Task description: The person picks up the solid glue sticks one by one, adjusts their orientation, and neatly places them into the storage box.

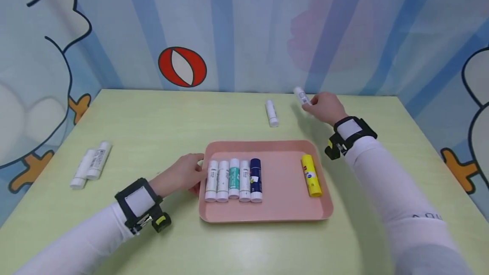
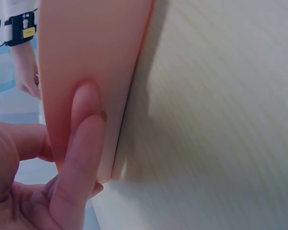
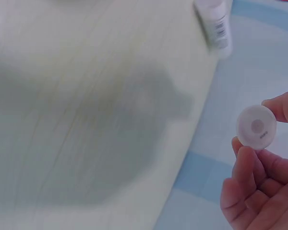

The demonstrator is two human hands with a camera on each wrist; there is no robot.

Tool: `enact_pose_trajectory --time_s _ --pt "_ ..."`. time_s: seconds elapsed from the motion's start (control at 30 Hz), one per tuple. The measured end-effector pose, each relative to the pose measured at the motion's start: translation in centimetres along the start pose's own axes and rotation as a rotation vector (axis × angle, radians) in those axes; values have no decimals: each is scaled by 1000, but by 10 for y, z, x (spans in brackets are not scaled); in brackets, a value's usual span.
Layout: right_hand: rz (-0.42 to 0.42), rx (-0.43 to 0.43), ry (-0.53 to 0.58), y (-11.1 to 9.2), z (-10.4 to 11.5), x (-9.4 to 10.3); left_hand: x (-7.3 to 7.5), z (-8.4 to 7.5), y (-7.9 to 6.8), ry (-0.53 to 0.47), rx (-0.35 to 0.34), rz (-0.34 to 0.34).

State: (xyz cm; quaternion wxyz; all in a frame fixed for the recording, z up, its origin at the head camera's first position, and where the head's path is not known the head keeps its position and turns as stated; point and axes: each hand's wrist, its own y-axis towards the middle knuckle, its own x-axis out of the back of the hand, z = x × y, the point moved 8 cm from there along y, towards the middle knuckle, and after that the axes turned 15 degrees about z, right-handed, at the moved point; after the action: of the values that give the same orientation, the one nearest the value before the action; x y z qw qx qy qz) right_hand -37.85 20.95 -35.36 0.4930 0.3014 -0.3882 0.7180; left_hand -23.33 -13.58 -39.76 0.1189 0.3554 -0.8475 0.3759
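My left hand [image 1: 185, 174] grips the left side of a pink tray [image 1: 282, 213]; in the left wrist view its fingers lie against the tray's outer wall [image 2: 93, 43]. At the tray's left stands a row of glue sticks lying side by side: several white ones [image 1: 212, 181], a green-and-white one [image 1: 234, 178] and a dark blue one [image 1: 256, 180]. A yellow glue stick [image 1: 311, 175] lies apart at the tray's right. Near the table's back edge my right hand [image 1: 326, 107] pinches a white glue stick [image 1: 302, 96], raised off the table, its round end [image 3: 257, 127] facing the right wrist camera.
Another white glue stick [image 1: 271, 113] lies on the table [image 1: 172, 122] behind the tray. Two more white glue sticks [image 1: 91, 164] lie together at the left. A patterned blue backdrop [image 1: 252, 29] rises right behind the table's back edge.
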Motion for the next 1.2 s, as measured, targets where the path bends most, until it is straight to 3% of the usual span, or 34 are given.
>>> enact_pose_trajectory --time_s 0.4,0.63,0.87,1.2 --pt "76 113 54 -54 48 9 2 0 4 10 -4 -6" --pt "91 135 37 -87 56 6 2 -2 6 26 -8 -10" --pt "128 91 23 -113 47 -13 2 -3 8 13 -25 -5" --pt "205 81 7 -132 41 -60 3 -3 9 4 -18 -2"
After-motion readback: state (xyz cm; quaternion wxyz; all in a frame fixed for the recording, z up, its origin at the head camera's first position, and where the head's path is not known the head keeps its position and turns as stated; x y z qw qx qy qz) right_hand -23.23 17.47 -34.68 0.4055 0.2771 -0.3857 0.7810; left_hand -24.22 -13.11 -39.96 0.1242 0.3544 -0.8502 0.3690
